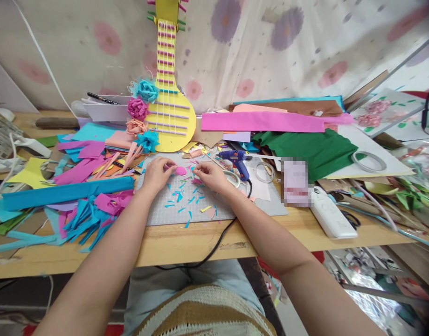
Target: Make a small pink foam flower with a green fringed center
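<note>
My left hand (pixel 157 173) rests on the grey cutting mat (pixel 172 210), its fingers pinched on a small pink paper piece (pixel 180 171). My right hand (pixel 210 176) lies just right of it, fingers curled over small pink scraps (pixel 196 180) on the mat; what it grips is too small to name. Blue and pink paper slivers are scattered over the mat between and below both hands. A blue glue gun (pixel 236 161) lies just beyond my right hand, its black cord running off the table's front edge.
A yellow paper guitar (pixel 169 107) with paper flowers leans at the back. Blue and pink crepe strips (pixel 67 191) pile at left. Pink roll (pixel 263 122), green sheet (pixel 312 149), tape rings (pixel 261 171) and a white remote (pixel 331 217) lie at right.
</note>
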The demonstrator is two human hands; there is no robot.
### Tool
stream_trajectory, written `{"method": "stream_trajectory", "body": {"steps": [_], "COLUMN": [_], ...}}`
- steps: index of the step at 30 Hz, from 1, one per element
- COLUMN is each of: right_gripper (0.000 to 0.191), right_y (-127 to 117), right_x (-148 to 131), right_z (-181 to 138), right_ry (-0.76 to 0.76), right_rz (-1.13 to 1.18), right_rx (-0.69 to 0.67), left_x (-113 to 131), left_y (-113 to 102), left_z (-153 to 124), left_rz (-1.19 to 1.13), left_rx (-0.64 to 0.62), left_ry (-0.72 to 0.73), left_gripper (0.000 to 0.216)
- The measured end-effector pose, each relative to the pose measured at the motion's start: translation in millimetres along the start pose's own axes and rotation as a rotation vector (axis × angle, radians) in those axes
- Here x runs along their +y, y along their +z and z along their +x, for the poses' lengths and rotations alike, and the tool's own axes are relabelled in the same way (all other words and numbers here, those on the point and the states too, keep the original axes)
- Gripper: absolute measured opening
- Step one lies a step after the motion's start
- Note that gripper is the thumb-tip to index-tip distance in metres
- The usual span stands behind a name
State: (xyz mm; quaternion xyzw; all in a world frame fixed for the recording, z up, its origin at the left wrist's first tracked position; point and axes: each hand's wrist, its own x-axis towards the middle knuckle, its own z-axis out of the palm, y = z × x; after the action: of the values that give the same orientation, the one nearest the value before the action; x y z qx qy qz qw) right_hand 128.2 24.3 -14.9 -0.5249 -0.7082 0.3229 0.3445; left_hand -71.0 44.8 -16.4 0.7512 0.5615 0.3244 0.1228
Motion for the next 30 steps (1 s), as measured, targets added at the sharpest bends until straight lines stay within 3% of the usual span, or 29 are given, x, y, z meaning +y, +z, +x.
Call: {"method": "stream_trajectory", "body": {"steps": [5, 9, 12, 17, 23, 30], "right_gripper": [0.013, 0.032, 0.035, 0.024, 0.015, 0.012], "right_y": [-3, -6, -8, -9, -9, -10], "right_x": [-4, -5, -6, -9, -8, -11], "right_z": [-1, -2, -4, -6, -4, -3], "right_ry": [0.034, -0.044, -0.055, 0.028, 0.012, 0.001], "right_rz": [-0.011, 0.118, 0.223, 0.381, 0.154, 0.168], "right_rx": [0.017, 0.062, -0.010, -0.161, 0.006, 0.021], "left_x": [-2, -1, -1, -1, 0, -1], "left_y": [4, 4, 3, 4, 3, 2], "left_z": [0, -1, -1, -3, -3, -2], "left_rz": [0.052, 0.090, 0.094, 0.090, 0.092, 0.061], "left_rx": [-0.082, -0.107, -0.111, -0.130, -0.112, -0.069], "left_ry": [0.068, 0.089, 0.086, 0.101, 0.105, 0.085], "left_gripper": [0.023, 0.018, 0.015, 0.020, 0.014, 0.012]}}
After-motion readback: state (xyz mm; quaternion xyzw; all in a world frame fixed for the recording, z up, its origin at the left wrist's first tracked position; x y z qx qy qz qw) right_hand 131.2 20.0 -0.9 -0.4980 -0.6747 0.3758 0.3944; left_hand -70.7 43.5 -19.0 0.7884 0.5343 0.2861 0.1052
